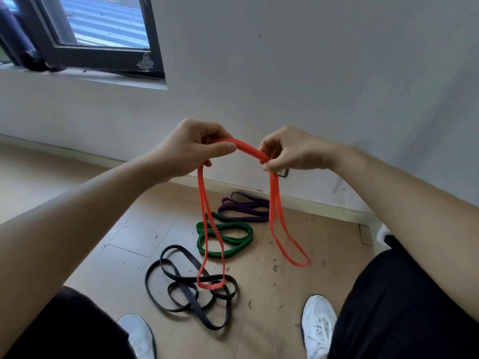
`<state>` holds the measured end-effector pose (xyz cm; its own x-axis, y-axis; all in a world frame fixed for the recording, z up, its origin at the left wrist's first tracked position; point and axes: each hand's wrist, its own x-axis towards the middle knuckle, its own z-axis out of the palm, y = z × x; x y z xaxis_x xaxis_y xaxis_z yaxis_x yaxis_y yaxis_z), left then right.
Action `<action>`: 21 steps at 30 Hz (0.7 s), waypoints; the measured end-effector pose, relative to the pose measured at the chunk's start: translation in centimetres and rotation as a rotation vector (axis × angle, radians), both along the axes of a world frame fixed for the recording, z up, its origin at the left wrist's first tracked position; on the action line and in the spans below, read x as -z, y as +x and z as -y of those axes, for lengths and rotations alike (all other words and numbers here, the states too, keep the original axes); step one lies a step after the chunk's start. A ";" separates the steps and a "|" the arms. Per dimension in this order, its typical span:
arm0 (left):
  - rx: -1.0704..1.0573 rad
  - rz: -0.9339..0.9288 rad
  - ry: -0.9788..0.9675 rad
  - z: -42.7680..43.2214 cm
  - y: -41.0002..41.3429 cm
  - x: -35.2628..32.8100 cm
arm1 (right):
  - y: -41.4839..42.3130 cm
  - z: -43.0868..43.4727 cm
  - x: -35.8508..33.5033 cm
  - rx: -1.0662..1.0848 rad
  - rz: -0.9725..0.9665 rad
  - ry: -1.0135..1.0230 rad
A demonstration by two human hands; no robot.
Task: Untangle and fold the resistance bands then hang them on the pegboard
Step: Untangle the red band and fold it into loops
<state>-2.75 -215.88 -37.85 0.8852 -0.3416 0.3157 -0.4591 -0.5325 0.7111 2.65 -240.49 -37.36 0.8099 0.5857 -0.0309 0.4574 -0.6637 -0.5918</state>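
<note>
Bands lie on the wooden floor (298,294) below: black band (186,288) nearest, green band (233,237) farther, purple band (246,207) by the far wall (311,73). White shoes (318,327) stand near. Above them, the left hand (191,149) and right hand (287,151) each pinch the red band (248,149), stretched left-to-right between them, its two loops hanging straight down.

Pale wood-look floor (272,320) carrying three loose bands and two shoes.
A tangled black band (176,246) lies at lower centre, a green band (241,243) just above it and a purple band (246,209) higher still. The left white shoe (137,335) and right white shoe (320,325) stand at the bottom edge among dark specks (274,268).
</note>
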 end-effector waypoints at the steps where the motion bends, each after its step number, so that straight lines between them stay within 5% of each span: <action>1: -0.012 0.003 -0.008 0.1 0.1 0.1 | 0.1 0.4 0.1 -0.002 -0.031 0.012; 11: -0.100 -0.105 -0.106 0.0 0.2 0.3 | -0.4 2.1 0.3 -0.050 -0.237 0.372; 16: 0.028 -0.269 -0.171 0.4 -0.3 -0.2 | -1.5 0.9 -0.3 -0.097 -0.182 0.477; 21: 0.079 -0.218 -0.221 1.7 -0.9 -0.9 | -2.1 -1.0 -0.7 -0.128 -0.091 0.424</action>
<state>-3.69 -217.53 -36.98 0.9136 -0.3564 0.1958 -0.3173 -0.3234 0.8915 0.54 -239.46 -36.70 0.7352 0.6573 0.1656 0.4537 -0.2958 -0.8406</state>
